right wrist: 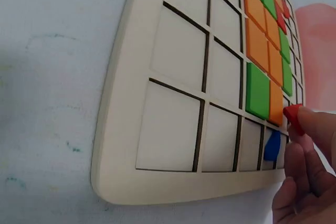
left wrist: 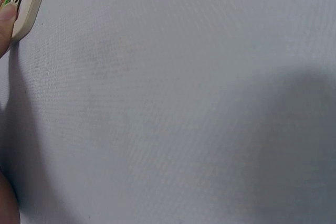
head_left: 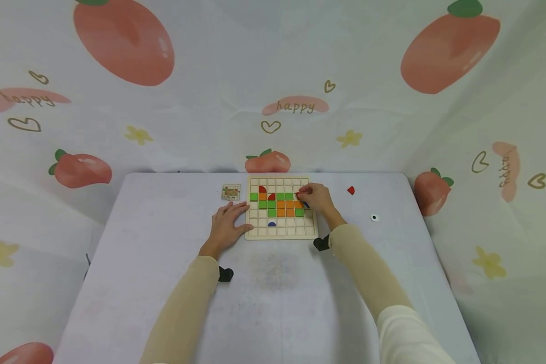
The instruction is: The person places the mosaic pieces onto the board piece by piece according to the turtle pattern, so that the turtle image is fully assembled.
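Note:
A wooden grid board (head_left: 282, 235) lies on the table with green, orange, red and blue tiles in its squares. My left hand (head_left: 226, 225) rests at the board's left side, fingers spread along the edge and the thumb (left wrist: 7, 13) on the rim. Over the upper right of the grid, my right hand (head_left: 317, 197) pinches a small red tile (right wrist: 295, 119) between thumb and fingertips. Just below it in the right wrist view, a blue tile (right wrist: 272, 146) lies in a square, beside an orange tile (right wrist: 275, 103) and a green tile (right wrist: 258, 91).
A small pattern card (head_left: 231, 192) lies left of the board, near its top corner. To the right are a red quarter-round tile (head_left: 351, 190) and a white round piece with a black dot (head_left: 375, 218). A blue half-round tile (head_left: 271, 224) sits low in the grid.

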Motion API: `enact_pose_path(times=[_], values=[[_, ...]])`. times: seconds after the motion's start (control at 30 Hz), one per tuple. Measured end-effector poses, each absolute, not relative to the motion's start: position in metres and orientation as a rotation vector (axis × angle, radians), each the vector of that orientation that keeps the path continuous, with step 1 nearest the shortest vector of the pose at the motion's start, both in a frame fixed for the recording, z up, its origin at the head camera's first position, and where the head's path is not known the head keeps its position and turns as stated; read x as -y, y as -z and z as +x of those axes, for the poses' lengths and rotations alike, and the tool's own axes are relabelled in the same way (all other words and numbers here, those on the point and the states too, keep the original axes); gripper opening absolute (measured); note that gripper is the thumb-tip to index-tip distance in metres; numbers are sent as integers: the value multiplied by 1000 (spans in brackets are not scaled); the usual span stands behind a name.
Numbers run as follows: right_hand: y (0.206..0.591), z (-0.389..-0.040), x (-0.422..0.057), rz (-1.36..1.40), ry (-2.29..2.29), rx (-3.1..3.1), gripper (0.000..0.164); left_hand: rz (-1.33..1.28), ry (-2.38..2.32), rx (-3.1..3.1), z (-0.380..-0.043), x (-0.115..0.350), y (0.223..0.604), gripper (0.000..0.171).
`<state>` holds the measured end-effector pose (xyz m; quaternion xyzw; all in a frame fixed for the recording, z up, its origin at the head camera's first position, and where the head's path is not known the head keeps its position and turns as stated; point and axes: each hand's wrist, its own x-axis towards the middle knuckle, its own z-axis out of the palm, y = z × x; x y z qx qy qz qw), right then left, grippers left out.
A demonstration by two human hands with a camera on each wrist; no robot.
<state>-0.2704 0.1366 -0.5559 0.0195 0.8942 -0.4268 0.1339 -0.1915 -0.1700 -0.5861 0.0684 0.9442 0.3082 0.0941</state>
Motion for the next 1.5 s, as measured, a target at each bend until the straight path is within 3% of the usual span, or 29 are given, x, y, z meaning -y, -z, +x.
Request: enact_pose_path(times=[0.3, 0.93, 1.23, 1.5], values=[[557, -271, -129, 30, 1085, -2693, 19, 188, -910, -2796, -191, 169, 588, 71], [559, -271, -131, -23, 972, -2765, 26, 187, -911, -2795, -192, 169, 588, 71], [558, -263, -148, -124, 567, -3020, 43, 192, -880, -2826, -192, 171, 591, 71], [561, -255, -174, -93, 380, -2922, 77, 192, -895, -2804, -191, 169, 589, 70]])
